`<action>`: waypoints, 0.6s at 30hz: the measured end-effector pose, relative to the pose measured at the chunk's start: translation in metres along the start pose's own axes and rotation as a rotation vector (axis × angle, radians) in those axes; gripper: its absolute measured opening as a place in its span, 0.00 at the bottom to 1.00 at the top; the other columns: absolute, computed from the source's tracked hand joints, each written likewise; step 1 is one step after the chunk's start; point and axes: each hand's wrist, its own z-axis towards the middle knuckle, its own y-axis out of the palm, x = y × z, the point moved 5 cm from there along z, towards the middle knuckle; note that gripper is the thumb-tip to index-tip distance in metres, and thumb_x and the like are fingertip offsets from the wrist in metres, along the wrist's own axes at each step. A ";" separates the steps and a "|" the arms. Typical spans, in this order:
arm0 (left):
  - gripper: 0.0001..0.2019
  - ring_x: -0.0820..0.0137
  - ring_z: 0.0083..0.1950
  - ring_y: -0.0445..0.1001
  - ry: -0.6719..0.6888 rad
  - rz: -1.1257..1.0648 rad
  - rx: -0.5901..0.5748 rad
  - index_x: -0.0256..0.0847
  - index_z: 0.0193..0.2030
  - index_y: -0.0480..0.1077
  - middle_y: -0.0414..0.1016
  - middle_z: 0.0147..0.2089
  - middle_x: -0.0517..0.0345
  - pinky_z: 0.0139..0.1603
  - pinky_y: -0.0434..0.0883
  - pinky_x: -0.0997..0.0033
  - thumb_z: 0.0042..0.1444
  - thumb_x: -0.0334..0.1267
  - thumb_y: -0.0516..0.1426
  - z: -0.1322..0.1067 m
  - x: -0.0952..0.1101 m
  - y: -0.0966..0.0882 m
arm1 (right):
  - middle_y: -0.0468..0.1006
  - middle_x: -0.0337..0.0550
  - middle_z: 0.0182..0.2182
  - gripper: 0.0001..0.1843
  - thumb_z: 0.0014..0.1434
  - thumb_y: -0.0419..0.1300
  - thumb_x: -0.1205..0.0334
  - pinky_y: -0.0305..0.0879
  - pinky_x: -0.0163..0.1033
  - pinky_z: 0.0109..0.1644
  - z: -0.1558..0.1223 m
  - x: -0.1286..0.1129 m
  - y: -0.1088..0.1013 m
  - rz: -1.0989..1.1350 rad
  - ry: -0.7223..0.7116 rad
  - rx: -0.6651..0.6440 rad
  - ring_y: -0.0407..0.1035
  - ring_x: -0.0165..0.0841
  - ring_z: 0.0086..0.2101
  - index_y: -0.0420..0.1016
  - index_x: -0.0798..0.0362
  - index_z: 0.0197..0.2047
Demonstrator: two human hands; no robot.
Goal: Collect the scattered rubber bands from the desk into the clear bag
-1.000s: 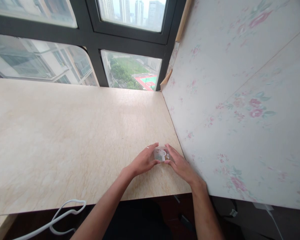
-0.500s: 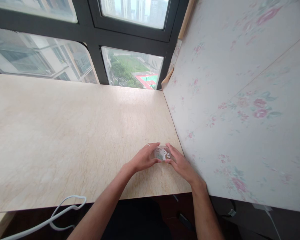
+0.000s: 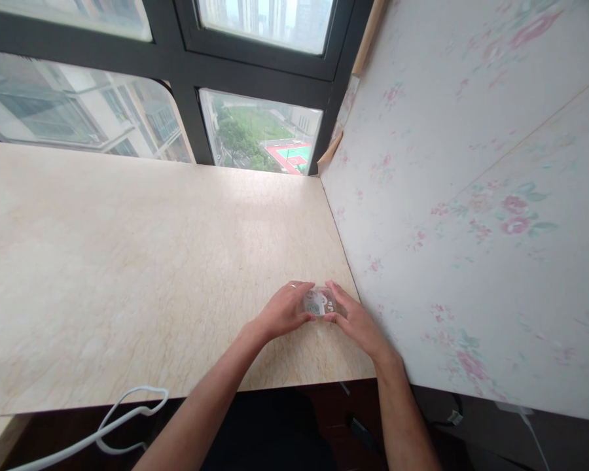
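Note:
A small clear plastic box with printed markings is at the right end of the marble-patterned sill, near the wall. From its left side my left hand grips it, thumb at the near edge and fingers at the far edge; a ring shows on one finger. On the opposite side my right hand clasps the box the same way. Both palms hide the box's ends. What lies inside the box is too small to make out. Whether the box rests on the sill or is just above it, I cannot tell.
The beige sill stretches left and back to a dark window frame. A wall with flowered paper rises close on the right. A white cable loops over the sill's front edge at the lower left.
Almost nothing differs. Both hands keep their grip on the box, and the view has shifted very slightly.

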 end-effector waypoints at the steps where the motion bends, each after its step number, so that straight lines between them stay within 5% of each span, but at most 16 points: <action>1: 0.30 0.55 0.59 0.65 0.002 0.010 0.005 0.42 0.60 0.60 0.69 0.57 0.47 0.57 0.65 0.53 0.50 0.40 0.63 0.000 0.000 0.000 | 0.55 0.39 0.65 0.37 0.57 0.59 0.61 0.41 0.50 0.68 0.001 0.000 0.000 0.008 0.002 0.004 0.46 0.34 0.64 0.50 0.42 0.68; 10: 0.28 0.55 0.58 0.67 -0.091 0.026 0.070 0.41 0.59 0.59 0.68 0.57 0.46 0.57 0.64 0.51 0.51 0.38 0.62 -0.008 0.000 0.009 | 0.58 0.46 0.64 0.39 0.50 0.62 0.66 0.43 0.52 0.67 0.008 -0.003 -0.005 0.019 0.042 -0.009 0.52 0.37 0.62 0.56 0.49 0.65; 18: 0.30 0.56 0.63 0.62 -0.106 0.004 0.164 0.40 0.63 0.53 0.63 0.62 0.43 0.62 0.59 0.48 0.55 0.37 0.58 -0.017 -0.002 0.021 | 0.54 0.47 0.65 0.39 0.56 0.57 0.65 0.43 0.50 0.67 0.002 -0.004 0.006 -0.035 -0.028 -0.008 0.49 0.35 0.64 0.49 0.48 0.68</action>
